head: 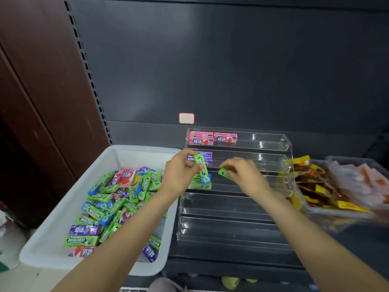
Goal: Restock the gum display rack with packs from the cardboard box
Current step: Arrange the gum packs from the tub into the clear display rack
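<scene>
**Green gum packs held at the third tier of the acrylic rack**

A clear acrylic tiered rack [235, 209] is seen on the dark shelf [231, 262], and a white plastic bin [52, 234] is placed at its 9 o'clock, touching or just beside it. No cardboard box is visible; the loose gum packs [113, 207], mostly green, with some purple and pink ones, are piled in this bin. At 3 o'clock of the rack, a grey tray [341, 211] filled with snack packets [328, 186] is found, partly blurred. A red-bordered price label [186, 118] is stuck on the back panel at 12 o'clock.

Two stacks of pink gum packs [212, 138] are counted on the top tier, and purple packs [205, 156] on the second tier, partly hidden by the left hand [181, 171]. One green Doublemint pack [202, 168] is pinched upright by this hand. A second green pack [224, 173] is gripped by the right hand [242, 173], over the third tier, where green packs [200, 185] already lie at the left end.
</scene>
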### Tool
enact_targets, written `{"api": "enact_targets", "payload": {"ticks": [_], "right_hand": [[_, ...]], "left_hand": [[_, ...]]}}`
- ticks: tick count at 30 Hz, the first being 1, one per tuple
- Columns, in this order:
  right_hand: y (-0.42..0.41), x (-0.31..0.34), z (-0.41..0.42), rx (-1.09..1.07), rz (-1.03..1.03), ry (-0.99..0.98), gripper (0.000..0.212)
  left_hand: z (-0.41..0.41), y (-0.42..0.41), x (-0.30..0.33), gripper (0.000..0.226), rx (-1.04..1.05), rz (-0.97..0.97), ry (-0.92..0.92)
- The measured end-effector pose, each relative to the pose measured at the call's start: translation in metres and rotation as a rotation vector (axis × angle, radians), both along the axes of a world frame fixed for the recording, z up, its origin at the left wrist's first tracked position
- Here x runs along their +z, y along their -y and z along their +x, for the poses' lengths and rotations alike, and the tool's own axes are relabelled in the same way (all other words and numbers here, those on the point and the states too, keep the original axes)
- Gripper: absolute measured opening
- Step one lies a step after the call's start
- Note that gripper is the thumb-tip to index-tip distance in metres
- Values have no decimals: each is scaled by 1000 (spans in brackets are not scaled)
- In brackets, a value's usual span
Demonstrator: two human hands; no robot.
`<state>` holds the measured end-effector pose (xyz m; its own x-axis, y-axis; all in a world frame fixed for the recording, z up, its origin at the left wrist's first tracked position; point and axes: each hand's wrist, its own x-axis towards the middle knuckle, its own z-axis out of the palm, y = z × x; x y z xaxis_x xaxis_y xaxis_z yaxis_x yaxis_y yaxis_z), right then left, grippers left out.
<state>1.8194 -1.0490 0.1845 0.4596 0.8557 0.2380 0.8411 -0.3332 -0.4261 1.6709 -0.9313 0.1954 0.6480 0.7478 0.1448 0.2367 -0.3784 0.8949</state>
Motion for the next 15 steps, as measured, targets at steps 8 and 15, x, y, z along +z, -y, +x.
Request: {"api": "enact_targets", "payload": {"ticks": [8, 15], "right_hand": [[-9, -20, -3, 52, -196, -24, 26], [-9, -28, -3, 65, -247, -86, 30]], "left_hand": [[-5, -7, -5, 31, 2, 31, -29], [-6, -8, -3, 32, -13, 46, -48]]}}
